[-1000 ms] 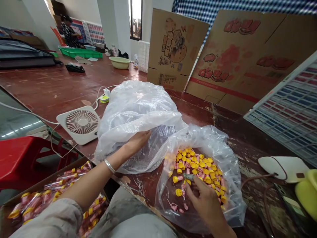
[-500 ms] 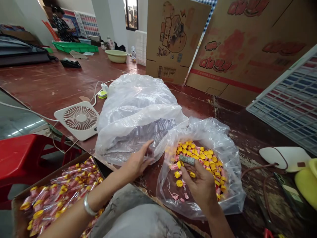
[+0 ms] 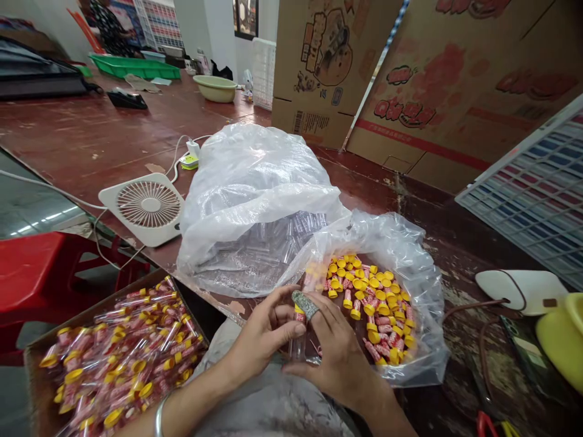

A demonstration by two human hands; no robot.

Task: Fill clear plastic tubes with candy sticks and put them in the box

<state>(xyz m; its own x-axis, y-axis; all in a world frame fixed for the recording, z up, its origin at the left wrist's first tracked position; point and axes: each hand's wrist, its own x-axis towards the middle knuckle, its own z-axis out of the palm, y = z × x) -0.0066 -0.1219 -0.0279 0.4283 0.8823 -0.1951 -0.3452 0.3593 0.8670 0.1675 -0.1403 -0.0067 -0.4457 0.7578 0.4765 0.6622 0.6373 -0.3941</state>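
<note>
My left hand [image 3: 268, 331] and my right hand [image 3: 339, 355] meet in front of my lap, both closed around a clear plastic tube [image 3: 298, 348]. Near its upper end sits a yellow cap [image 3: 299, 309] with a pink-and-white printed part below. A grey speckled finger cover [image 3: 304, 303] wraps a finger of my right hand, over the cap. Just behind, an opened clear bag [image 3: 387, 237] holds many yellow-capped pink pieces [image 3: 382, 303]. Further left, a big translucent bag [image 3: 255, 164] is full of clear tubes [image 3: 291, 233].
A carton [image 3: 34, 364] of capped tubes stands at lower left beside a red stool [image 3: 40, 273]. A white fan [image 3: 148, 206] lies on the table's left edge. Cardboard boxes [image 3: 314, 67] and a white crate [image 3: 532, 188] stand behind; scissors [image 3: 485, 419] lie lower right. Another person [image 3: 109, 30] is far back.
My left hand has come back from the tube bag's mouth and met my right hand, which moved left from the bag of capped pieces. A clear tube is now between them.
</note>
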